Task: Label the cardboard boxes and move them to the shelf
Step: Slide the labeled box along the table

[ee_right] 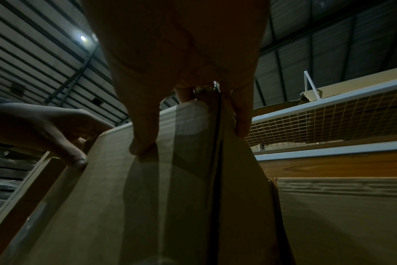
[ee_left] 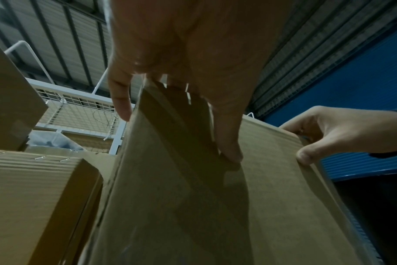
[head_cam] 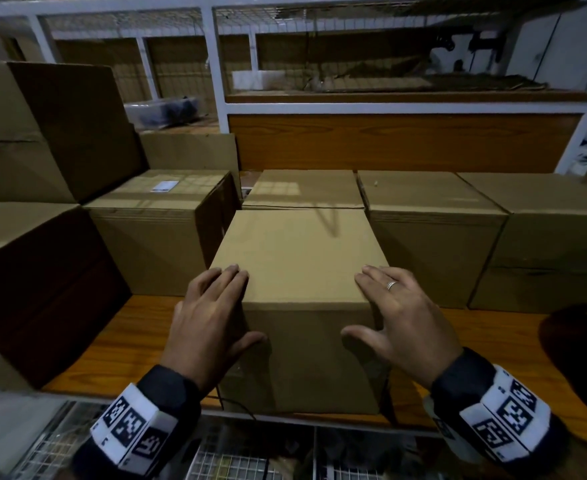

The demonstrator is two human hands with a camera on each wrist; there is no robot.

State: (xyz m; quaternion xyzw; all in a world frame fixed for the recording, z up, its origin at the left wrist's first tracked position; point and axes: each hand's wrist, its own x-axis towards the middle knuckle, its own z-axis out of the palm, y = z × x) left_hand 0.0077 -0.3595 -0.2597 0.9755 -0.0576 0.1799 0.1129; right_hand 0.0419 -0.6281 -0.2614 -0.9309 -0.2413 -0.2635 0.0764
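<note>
Cardboard box (head_cam: 299,271) sat at shelf (head_cam: 139,327) front edge, btwn left hand (head_cam: 205,320) & right hand (head_cam: 406,323); fingers (head_cam: 231,275) spread flat on top corners, thumbs on front face. No label seen on top. Could tip off front lip if pushed unevenly or jam vs neighbouring boxes (head_cam: 434,216)

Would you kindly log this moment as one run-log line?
stage: placing | left hand: on box left corner | right hand: on right corner | box: on shelf | label: none visible
</note>
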